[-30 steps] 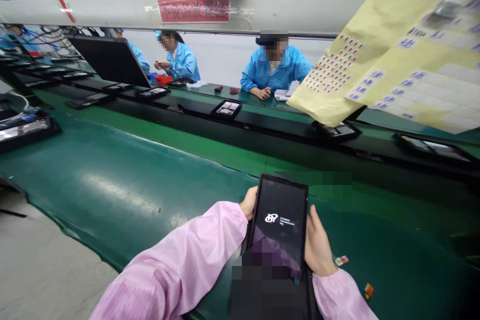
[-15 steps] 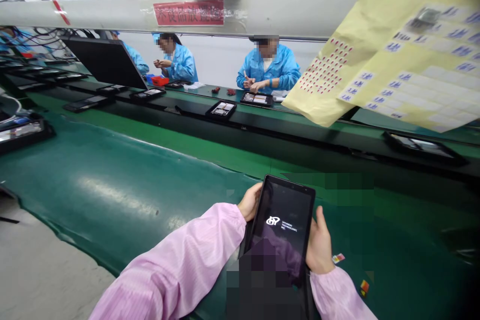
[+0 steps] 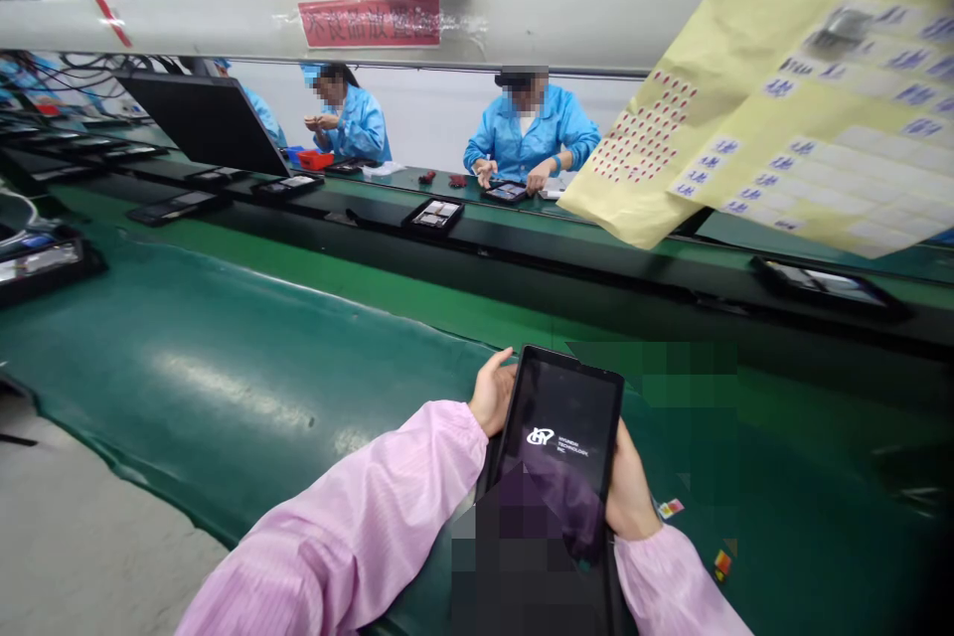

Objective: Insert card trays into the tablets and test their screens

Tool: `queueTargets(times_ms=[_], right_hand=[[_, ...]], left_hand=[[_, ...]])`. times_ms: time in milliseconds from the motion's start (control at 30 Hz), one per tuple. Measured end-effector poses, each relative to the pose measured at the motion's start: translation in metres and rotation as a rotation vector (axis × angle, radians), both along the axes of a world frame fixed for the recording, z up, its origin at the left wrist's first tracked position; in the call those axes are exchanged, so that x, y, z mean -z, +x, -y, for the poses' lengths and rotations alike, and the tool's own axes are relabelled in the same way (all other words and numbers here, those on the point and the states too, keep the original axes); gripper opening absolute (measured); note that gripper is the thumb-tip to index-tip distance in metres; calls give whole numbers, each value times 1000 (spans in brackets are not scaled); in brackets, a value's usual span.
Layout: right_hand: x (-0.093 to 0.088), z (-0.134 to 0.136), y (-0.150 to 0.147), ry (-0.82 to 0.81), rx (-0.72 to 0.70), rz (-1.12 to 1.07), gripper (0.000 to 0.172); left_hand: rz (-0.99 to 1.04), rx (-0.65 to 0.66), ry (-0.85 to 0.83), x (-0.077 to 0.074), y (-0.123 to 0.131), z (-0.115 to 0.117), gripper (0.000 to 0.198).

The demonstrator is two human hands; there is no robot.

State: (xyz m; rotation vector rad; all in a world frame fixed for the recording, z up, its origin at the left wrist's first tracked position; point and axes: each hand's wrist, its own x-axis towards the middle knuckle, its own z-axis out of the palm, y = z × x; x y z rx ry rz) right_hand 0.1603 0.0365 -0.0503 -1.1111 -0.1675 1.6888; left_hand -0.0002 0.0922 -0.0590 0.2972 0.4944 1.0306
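A black tablet (image 3: 562, 417) with a lit white logo on its dark screen is held tilted up before me. My left hand (image 3: 493, 393) grips its left edge, with the fingers running behind it and partly hidden. Along the opposite edge, my right hand (image 3: 632, 487) is wrapped round the side, its fingertips out of sight behind the tablet. The lower part of the screen is covered by a blurred patch. Both my sleeves are pink.
Green matting (image 3: 224, 368) covers the bench. Small coloured stickers (image 3: 671, 508) lie right of the tablet. Beyond runs a dark conveyor (image 3: 522, 263) carrying open tablets (image 3: 434, 214). Yellow label sheets (image 3: 708, 119) hang at upper right. People in blue (image 3: 533, 134) work opposite.
My right thumb, raised beside the tablet before, now lies at its edge. My left thumb has lifted off the left edge a little. The co-worker opposite has spread both hands onto a tablet.
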Motion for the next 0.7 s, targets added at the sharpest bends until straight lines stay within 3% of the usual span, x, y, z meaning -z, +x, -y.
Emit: queueTargets(times_ms=[333, 700], right_hand=[[7, -3, 2, 60, 1, 20, 50], [6, 0, 5, 136, -106, 78, 60]], left_hand=[[102, -2, 5, 5, -3, -1, 53], [157, -36, -25, 2, -7, -1, 53]])
